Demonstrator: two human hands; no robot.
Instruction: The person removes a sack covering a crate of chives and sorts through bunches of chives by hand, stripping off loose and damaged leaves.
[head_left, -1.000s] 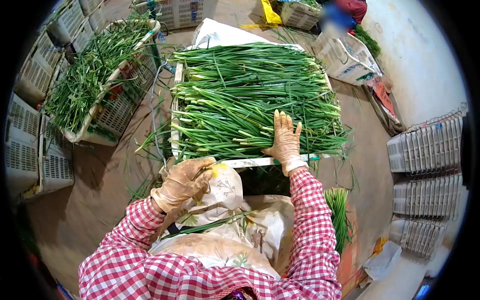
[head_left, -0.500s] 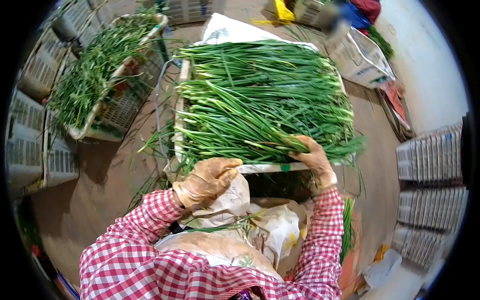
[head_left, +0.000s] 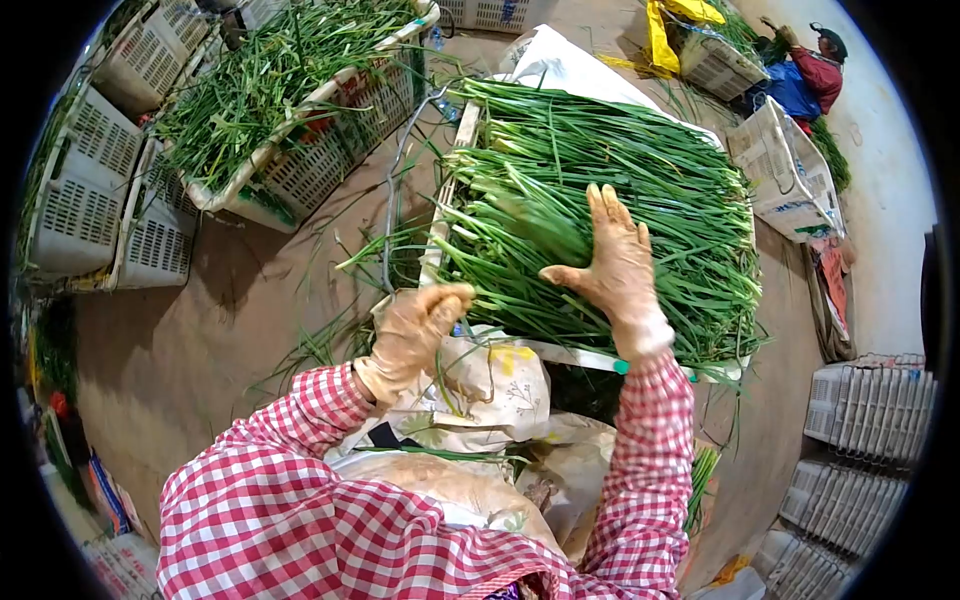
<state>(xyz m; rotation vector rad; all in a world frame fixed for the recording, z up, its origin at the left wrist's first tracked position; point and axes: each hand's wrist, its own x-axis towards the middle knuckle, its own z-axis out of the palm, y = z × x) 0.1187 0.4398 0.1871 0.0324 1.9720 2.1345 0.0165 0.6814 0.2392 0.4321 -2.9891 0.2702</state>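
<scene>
Long garlic chives [head_left: 640, 190], green with pale stem ends, lie in rows filling a white crate [head_left: 575, 355] in front of me. My right hand [head_left: 612, 262], in a tan glove, is open over the chives with its fingers stretched forward and the thumb apart. A blurred bunch of chives [head_left: 545, 222] is just left of its fingers. Near the crate's front left corner is my left hand [head_left: 412, 330], gloved too. Its fingers are curled together, and whatever they hold, if anything, is hidden.
A crate heaped with loose greens [head_left: 290, 90] stands at the left, beside more white crates [head_left: 85, 190]. Stacked crates [head_left: 870, 410] are at the right. A person [head_left: 818, 75] is at the far right, behind a white crate [head_left: 785, 170]. A grey cable [head_left: 390, 200] runs along my crate's left.
My right hand has let go of the chives at the front edge and moved forward over the pile, fingers spread. My left hand stays curled. The whole view has turned, shifting the crate rightward.
</scene>
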